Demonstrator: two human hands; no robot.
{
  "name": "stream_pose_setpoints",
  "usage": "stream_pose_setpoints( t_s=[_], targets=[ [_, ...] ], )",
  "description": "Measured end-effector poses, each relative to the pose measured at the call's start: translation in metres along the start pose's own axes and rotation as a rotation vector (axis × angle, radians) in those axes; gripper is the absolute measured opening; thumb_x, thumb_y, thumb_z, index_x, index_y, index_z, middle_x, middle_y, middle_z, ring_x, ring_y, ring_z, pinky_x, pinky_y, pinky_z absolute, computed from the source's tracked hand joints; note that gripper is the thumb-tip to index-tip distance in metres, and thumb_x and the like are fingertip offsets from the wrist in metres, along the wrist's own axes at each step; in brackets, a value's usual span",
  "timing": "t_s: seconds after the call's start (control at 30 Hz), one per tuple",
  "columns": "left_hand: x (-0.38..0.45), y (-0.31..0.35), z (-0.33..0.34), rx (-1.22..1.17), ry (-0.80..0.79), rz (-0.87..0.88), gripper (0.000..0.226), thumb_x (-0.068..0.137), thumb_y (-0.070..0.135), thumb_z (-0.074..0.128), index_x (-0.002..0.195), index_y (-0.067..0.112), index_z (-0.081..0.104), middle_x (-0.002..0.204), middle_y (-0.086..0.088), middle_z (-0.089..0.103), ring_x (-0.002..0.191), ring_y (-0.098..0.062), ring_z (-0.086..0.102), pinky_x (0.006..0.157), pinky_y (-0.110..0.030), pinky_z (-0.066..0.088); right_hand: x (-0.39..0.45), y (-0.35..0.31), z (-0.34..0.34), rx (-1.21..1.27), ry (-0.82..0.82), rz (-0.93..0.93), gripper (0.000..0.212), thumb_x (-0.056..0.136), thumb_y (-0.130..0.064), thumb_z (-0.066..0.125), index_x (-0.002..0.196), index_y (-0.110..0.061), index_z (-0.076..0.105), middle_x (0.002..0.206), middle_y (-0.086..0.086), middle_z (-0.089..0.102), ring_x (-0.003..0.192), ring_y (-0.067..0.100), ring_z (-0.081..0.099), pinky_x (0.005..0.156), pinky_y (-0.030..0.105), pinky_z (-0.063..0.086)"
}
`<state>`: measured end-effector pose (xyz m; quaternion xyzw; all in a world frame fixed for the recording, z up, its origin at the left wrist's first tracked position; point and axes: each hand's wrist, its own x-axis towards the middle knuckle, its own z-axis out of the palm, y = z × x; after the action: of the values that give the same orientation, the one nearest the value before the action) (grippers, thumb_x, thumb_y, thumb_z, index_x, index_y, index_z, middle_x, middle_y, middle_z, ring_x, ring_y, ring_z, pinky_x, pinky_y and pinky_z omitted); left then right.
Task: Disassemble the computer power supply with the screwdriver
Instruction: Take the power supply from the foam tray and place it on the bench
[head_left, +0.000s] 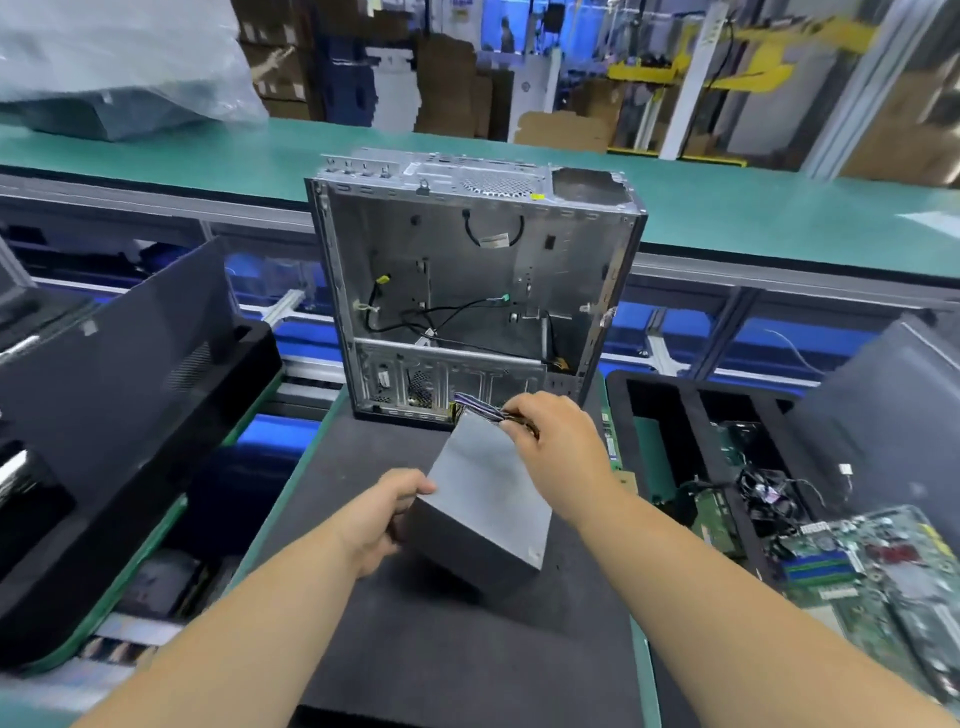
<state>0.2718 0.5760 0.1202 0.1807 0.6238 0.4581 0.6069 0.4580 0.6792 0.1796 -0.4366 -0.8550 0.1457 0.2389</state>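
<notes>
Over mat: L hand grips 1 PSU, R hand pinches its cables

Left grip curled, clasping; right grip pinching, forearms outstretched.

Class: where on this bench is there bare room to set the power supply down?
Bare black mat lies below the power supply, between the forearms, and left of it, toward the mat's green edge. Crowded: the case behind, the circuit-board tray to the right.
</notes>
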Motion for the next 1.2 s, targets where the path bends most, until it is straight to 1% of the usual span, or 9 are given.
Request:
stream_pose_setpoints(
  t_s=[0.17,0.33,0.47,0.57,0.7,0.83,0.9,1.0,1.2],
  targets=[
    [0.019,-0.021,-0.008,-0.044,-0.065,-0.017,0.055,0.07,0.026,0.065,0.125,0.018,0.057,0.081,-0.002,0.06,0.068,-0.014,0.044,0.064,-0.027,0.039,-0.003,-0.007,0.016,-0.023,-0.003,0.044,0.016,0.1,-0.034,0.056,0.108,-0.027,0.067,0.101,-0.01,0.066,0.1,0.019,0.055,0.094,0.04,0.039],
    [0.029,-0.027,-0.024,-0.053,-0.133,-0.053,0.03,0.075,0.027,0.063,0.102,0.015,0.072,0.088,-0.004,0.073,0.082,-0.019,0.057,0.078,-0.032,0.046,0.0,-0.015,0.035,-0.021,0.016,0.064,0.011,0.099,-0.035,0.057,0.103,-0.031,0.066,0.099,-0.014,0.066,0.098,0.014,0.056,0.094,0.03,0.023],
    [0.032,-0.023,-0.037,0.144,-0.137,-0.069,0.058,0.052,0.038,0.068,0.104,0.013,0.076,0.096,-0.009,0.072,0.084,-0.022,0.059,0.076,-0.032,0.045,0.001,-0.021,0.045,0.007,0.018,0.068,0.014,0.098,-0.033,0.059,0.108,-0.026,0.068,0.101,-0.01,0.066,0.102,0.017,0.056,0.098,0.039,0.034],
    [0.032,-0.018,-0.037,0.162,-0.143,-0.037,0.044,0.051,0.036,0.068,0.087,0.011,0.073,0.08,-0.003,0.066,0.072,-0.017,0.05,0.071,-0.028,0.038,0.004,-0.025,0.047,0.063,0.038,0.084,0.016,0.098,-0.03,0.06,0.109,-0.022,0.069,0.101,-0.008,0.066,0.103,0.019,0.055,0.097,0.043,0.039],
    [0.034,-0.018,-0.038,0.212,-0.128,-0.043,0.032,0.058,0.039,0.069,0.08,0.016,0.07,0.077,0.003,0.063,0.069,-0.014,0.05,0.076,-0.028,0.039,0.009,-0.032,0.048,0.067,-0.002,0.053,0.018,0.097,-0.03,0.061,0.11,-0.021,0.07,0.094,-0.015,0.057,0.101,0.018,0.054,0.091,0.038,0.044],
    [0.035,-0.004,-0.038,0.244,-0.115,0.073,0.043,0.084,0.059,0.061,0.098,0.02,0.073,0.103,0.0,0.073,0.097,-0.02,0.063,0.096,-0.035,0.046,0.012,-0.043,0.051,0.059,-0.023,0.003,0.018,0.096,-0.029,0.063,0.11,-0.02,0.07,0.101,-0.006,0.066,0.102,0.02,0.055,0.091,0.039,0.044],
    [0.033,0.013,-0.033,0.11,0.016,0.137,0.054,0.091,0.064,0.05,0.096,0.015,0.071,0.1,-0.002,0.07,0.092,-0.02,0.061,0.09,-0.036,0.046,0.013,-0.05,0.053,0.052,-0.053,-0.045,0.017,0.094,-0.029,0.065,0.108,-0.02,0.069,0.102,-0.004,0.067,0.101,0.02,0.055,0.091,0.04,0.044],
    [0.03,0.036,-0.028,-0.138,-0.163,0.146,0.064,0.082,0.071,0.056,0.104,0.011,0.062,0.083,-0.004,0.064,0.076,-0.018,0.059,0.077,-0.032,0.047,0.011,-0.061,0.057,0.006,-0.092,-0.115,0.022,0.093,-0.029,0.066,0.113,-0.02,0.068,0.109,-0.005,0.067,0.105,0.02,0.054,0.092,0.037,0.043],
    [0.024,0.056,-0.025,-0.321,-0.219,0.074,0.008,0.09,0.017,0.062,0.089,0.01,0.066,0.07,-0.001,0.071,0.06,-0.01,0.068,0.058,-0.023,0.058,0.008,-0.057,0.045,-0.019,-0.137,-0.218,0.038,0.096,-0.034,0.061,0.131,-0.02,0.061,0.117,-0.004,0.066,0.11,0.02,0.053,0.102,0.035,0.037]
  ],
)
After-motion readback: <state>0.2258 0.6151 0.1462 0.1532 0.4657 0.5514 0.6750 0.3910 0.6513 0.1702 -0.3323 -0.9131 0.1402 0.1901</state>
